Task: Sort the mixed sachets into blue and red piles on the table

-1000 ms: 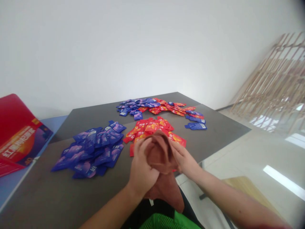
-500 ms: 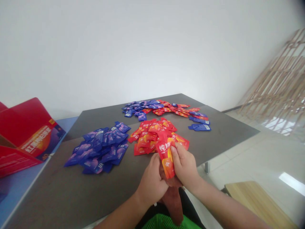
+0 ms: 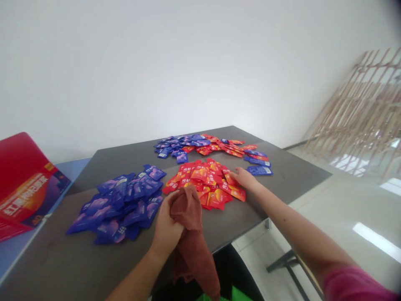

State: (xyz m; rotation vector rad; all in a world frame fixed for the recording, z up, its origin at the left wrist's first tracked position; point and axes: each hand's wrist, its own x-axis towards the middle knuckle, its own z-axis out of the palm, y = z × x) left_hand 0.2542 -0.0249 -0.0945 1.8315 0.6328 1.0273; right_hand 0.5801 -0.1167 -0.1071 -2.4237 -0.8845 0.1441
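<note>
In the fist of my left hand point(image 3: 167, 228) is a bunched brown cloth point(image 3: 196, 244), its lower end hanging past the table edge. My right hand point(image 3: 246, 179) stretches to the right side of the near pile of red sachets point(image 3: 203, 175). Its fingertips close on the edge of a red sachet point(image 3: 229, 176) lying against that pile; the fingers are partly hidden. Left of the cloth lies a heap of blue sachets point(image 3: 122, 205).
Farther back on the dark table point(image 3: 84, 255) are more blue sachets point(image 3: 178, 146) and red sachets point(image 3: 232, 148). Several blue sachets point(image 3: 259, 170) lie at the right. An opened red box point(image 3: 29, 188) stands on a blue surface at left. Wooden racks point(image 3: 363, 108) lean at right.
My right hand has moved forward and right from the cloth to the red pile, carrying the red sachet away. My left hand keeps the cloth and has shifted left. The view has turned slightly right.
</note>
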